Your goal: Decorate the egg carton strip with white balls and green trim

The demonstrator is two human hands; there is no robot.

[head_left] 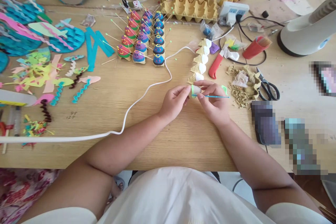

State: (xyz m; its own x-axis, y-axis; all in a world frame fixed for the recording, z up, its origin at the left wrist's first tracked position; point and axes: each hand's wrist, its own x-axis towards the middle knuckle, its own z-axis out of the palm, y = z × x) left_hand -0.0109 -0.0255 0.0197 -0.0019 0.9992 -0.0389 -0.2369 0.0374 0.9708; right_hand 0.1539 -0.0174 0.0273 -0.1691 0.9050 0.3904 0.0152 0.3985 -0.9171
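Note:
In the head view my left hand (175, 102) pinches the near end of an egg-carton strip (201, 59) topped with several white lumps. The cup at that end (195, 91) is white with a light green rim. My right hand (215, 102) has its fingers against the cup's right side and holds a thin blue stick (214, 96) between thumb and fingers, its tip over the cup. A bit of green clay (224, 90) shows just behind the right hand. My fingertips partly cover the cup.
Painted carton rows (140, 45) with pins stand at centre-left. A white cable (135, 101) crosses the table. Scissors (268, 89), a red knife (216, 65), carton scraps (248, 80) and a power strip (233, 8) lie right. Paper pieces (42, 73) cover the left.

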